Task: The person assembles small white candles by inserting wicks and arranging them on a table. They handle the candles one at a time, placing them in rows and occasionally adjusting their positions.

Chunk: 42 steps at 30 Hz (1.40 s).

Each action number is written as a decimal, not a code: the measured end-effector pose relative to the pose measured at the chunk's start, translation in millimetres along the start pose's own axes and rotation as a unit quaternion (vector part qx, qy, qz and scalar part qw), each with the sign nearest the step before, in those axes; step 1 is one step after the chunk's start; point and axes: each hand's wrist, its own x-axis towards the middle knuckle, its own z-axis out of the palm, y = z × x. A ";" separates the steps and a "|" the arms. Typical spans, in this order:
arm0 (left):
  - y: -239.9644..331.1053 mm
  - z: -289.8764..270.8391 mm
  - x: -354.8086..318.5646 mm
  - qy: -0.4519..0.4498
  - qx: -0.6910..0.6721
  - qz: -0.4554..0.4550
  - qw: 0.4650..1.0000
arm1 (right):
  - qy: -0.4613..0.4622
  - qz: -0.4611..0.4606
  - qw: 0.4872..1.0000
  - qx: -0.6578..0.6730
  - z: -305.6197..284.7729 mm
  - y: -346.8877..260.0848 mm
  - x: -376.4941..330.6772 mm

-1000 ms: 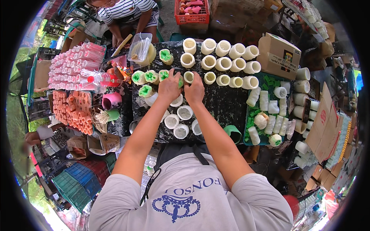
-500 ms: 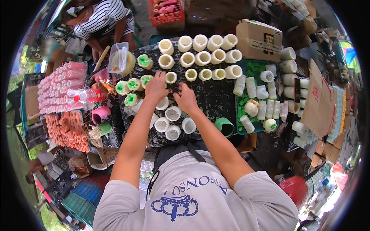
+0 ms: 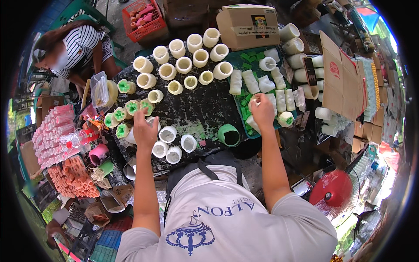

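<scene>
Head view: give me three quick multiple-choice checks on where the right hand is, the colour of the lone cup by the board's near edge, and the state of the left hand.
1. The right hand is over:
A) the green tray
B) the red crate
C) the fan

2. The lone cup at the near edge of the black board is:
A) pink
B) green
C) white

3. The left hand is:
A) resting in the lap
B) lifting a cardboard box
C) reaching among the small cups

Answers: 1 A, the hand lies on the tray with white pieces. 2 B, its whole body is green. 3 C, the fingers are at cups on the board.
</scene>
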 end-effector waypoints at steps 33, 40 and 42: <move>210.7 110.3 -26.4 -0.189 -0.070 0.308 0.930 | -0.075 -0.171 0.957 0.220 -36.6 -36.8 -62.4; 142.6 130.1 -14.5 -0.080 -0.204 0.096 0.971 | -0.173 -0.074 0.934 0.304 -26.7 -43.4 -38.1; 131.0 144.9 -8.7 -0.055 -0.198 0.099 0.974 | -0.139 -0.070 0.968 0.195 -10.9 -22.5 -25.4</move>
